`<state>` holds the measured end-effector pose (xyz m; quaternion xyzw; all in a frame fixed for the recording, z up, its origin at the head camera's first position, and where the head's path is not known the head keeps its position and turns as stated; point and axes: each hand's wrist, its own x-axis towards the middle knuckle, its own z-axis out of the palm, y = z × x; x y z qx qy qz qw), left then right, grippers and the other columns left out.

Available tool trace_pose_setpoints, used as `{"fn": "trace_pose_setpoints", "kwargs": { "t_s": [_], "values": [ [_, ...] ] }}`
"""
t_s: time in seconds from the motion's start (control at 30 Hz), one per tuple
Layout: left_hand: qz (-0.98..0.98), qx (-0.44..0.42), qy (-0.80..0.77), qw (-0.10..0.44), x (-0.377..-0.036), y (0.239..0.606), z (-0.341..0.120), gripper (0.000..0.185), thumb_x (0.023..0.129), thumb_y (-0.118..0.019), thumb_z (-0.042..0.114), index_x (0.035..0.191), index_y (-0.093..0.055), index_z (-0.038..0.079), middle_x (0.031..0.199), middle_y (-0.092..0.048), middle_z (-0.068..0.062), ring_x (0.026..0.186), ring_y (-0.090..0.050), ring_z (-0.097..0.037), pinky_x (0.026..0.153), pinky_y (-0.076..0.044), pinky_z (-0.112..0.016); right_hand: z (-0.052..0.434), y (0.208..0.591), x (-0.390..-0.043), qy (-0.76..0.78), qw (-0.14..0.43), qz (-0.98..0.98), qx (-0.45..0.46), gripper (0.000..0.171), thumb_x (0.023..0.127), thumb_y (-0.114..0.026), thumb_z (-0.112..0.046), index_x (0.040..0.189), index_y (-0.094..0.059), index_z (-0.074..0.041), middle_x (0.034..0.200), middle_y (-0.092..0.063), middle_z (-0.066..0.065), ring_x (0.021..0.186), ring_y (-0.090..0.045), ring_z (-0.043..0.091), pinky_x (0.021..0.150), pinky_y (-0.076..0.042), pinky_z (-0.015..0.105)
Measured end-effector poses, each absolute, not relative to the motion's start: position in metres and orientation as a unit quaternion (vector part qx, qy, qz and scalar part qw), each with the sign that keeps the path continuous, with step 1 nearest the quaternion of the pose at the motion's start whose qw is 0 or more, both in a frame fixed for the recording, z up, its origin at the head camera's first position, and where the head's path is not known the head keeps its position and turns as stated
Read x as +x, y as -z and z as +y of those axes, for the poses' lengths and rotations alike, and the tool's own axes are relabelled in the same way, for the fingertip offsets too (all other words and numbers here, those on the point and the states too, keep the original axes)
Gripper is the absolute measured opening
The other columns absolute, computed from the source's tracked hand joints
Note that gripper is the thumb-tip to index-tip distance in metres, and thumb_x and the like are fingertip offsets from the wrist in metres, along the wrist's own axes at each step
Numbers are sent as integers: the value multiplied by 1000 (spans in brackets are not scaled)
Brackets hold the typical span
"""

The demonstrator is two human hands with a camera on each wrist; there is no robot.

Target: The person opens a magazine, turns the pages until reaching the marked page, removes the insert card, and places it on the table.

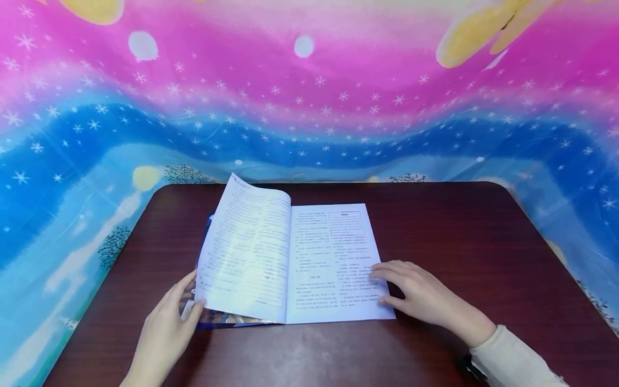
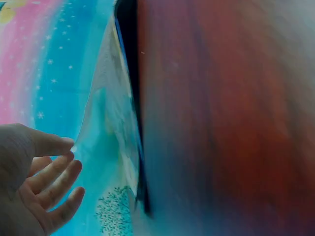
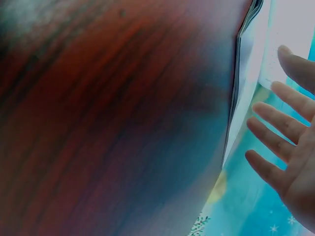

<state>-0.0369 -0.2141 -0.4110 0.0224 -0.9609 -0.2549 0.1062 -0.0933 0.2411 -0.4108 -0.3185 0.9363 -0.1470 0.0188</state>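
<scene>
An open magazine point(image 1: 333, 263) with printed text lies on the dark brown table. Its left page point(image 1: 246, 242) stands lifted and bowed, with a coloured page point(image 1: 242, 319) partly showing beneath. My left hand point(image 1: 166, 322) pinches the lifted page at its lower left edge. In the left wrist view, thumb and forefinger of the left hand point(image 2: 47, 177) meet at the edge of the sheet. Over the right edge of the magazine, the fingers of my right hand point(image 1: 420, 293) lie loosely spread. The right wrist view shows the right hand point(image 3: 290, 132) with relaxed, separate fingers beside the page edges point(image 3: 241, 83).
The wooden table point(image 1: 459, 231) has rounded far corners. Behind and around it hangs a pink and blue cloth point(image 1: 309, 107) with white snowflakes. A dark band point(image 1: 473, 368) shows at the right wrist, beside a light sleeve point(image 1: 512, 357).
</scene>
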Motion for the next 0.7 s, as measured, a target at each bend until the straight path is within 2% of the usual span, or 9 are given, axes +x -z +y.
{"fn": "trace_pose_setpoints", "kwargs": {
  "t_s": [0.17,0.47,0.7],
  "values": [
    [-973,23,226,46,-38,416,-222,70,84,-77,7,145,-43,-1,121,-62,-23,99,-64,-36,76,-51,-58,244,415,-91,141,51,941,-305,54,81,-83,-28,130,-65,-13,140,-57,6,128,-52,29,104,-41,55],
    [-983,12,179,-30,-43,422,-229,71,83,-80,13,141,-43,-8,130,-53,-29,111,-58,-43,86,-48,-63,245,418,-90,142,78,944,-286,58,80,-84,-28,131,-65,-11,147,-50,8,134,-46,32,106,-38,58],
    [-989,-16,142,-26,-42,428,-231,59,81,-82,15,129,-57,-8,130,-52,-30,114,-55,-45,84,-49,-63,244,419,-89,146,82,946,-278,57,80,-84,-28,131,-65,-12,148,-49,7,134,-46,31,105,-39,58]
  ]
}}
